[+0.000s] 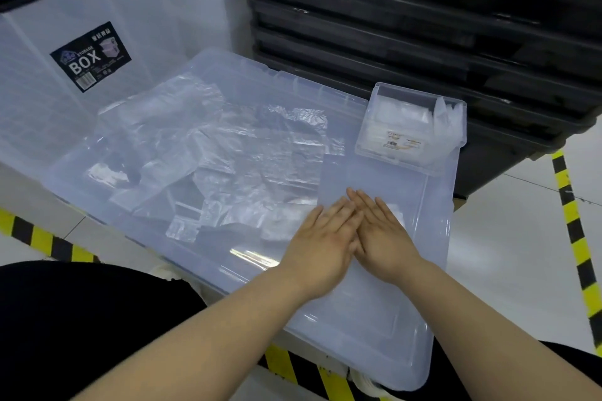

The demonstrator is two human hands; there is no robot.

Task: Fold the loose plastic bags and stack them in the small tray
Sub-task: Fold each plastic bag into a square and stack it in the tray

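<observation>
On the far left a tall clear storage box (91, 55) with a black label is standing against the wall. Just right of it, the loose plastic bags (228, 153) are lying crumpled and overlapping across the left and middle of a big see-through lid (374, 319) that is serving as the worktop.

The left hand (321, 244) is reaching in from below and angling right, palm down. Its fingers are lying straight and together, pressing flat and gripping nothing. The right hand (382, 234) is angling left to meet it, so the two are touching along their inner edges. Its fingers are also lying straight and flat, holding nothing. Both are resting on the near end of one smooth flat bag (358, 172).

That bag is stretching away from the fingertips, its long axis running from the person toward the small tray (374, 153). The tray is sitting just beyond the bag's far edge on the lid's far right corner, with pale folded plastic already showing inside it. Judging by this, the person is smoothing or creasing the bag. A fold would probably be bringing one end over along that axis. The right hand is lying nearer the tray, so it looks better placed to carry the bag there.

Farthest right, dark crates (423, 26) are standing stacked behind the tray.
</observation>
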